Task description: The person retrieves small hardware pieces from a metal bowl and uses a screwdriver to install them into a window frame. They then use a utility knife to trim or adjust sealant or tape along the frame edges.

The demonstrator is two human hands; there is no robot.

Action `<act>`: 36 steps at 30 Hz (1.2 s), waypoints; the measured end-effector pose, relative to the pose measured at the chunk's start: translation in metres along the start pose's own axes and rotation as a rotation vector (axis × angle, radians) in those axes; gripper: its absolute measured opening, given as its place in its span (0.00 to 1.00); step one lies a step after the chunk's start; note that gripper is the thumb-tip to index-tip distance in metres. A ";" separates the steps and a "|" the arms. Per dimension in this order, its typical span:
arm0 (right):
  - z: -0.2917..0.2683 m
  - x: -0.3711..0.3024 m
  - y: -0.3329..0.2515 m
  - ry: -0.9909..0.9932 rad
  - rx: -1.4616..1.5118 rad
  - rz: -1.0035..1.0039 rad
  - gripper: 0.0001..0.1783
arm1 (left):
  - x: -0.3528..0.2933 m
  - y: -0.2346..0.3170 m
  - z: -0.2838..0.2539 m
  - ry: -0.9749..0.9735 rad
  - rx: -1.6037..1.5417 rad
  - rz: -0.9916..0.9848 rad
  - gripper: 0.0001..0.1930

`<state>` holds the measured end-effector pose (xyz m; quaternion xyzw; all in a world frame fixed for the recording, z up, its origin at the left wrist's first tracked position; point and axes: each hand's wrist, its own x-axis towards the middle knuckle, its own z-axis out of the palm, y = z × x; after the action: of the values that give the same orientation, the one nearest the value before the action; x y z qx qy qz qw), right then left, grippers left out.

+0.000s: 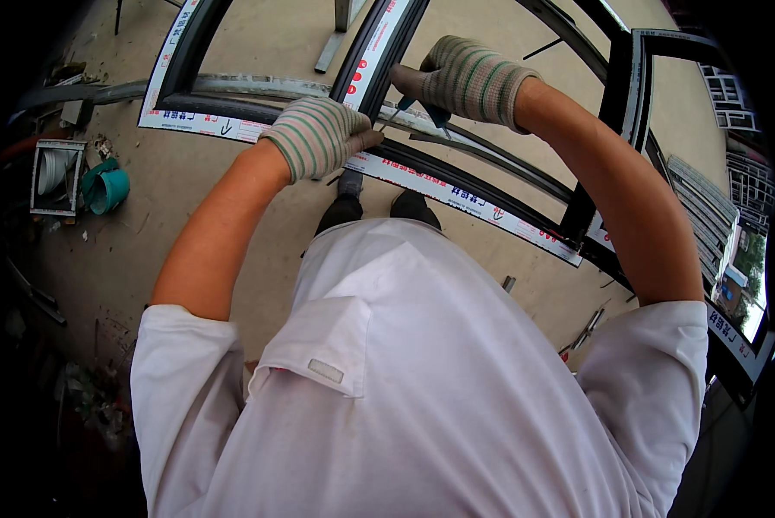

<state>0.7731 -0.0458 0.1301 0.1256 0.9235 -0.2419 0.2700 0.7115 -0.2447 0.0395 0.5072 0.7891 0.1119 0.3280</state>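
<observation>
Above the pale floor [180, 186], a black window frame [482, 192] lies across the upper part of the view, with grey metal rails [258, 85] beneath it. Its outer bars meet at the visible lower corners, so assembly appears advanced; white protective film [452, 193] is on, and no glass shows in the openings. A middle bar [392, 56] runs to the lower bar; whether that joint is fastened cannot be told. The gloved left hand [316, 136] rests over the joint, fingers bent; its grip cannot be confirmed. The gloved right hand [467, 82], beside the middle bar, appears closed around a dark blue tool [436, 114], mostly hidden.
</observation>
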 end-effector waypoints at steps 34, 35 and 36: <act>0.009 -0.010 0.012 0.162 0.154 -0.379 0.30 | 0.002 -0.005 0.002 -0.022 0.024 0.025 0.25; 0.006 -0.016 0.014 0.109 0.118 -0.362 0.31 | 0.002 -0.004 0.001 -0.028 0.028 0.020 0.25; 0.005 -0.014 0.017 0.101 0.061 -0.422 0.31 | 0.002 -0.003 0.000 -0.038 0.031 0.015 0.25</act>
<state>0.7929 -0.0352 0.1273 -0.0504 0.9339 -0.3143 0.1630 0.7093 -0.2444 0.0371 0.5202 0.7805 0.0924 0.3342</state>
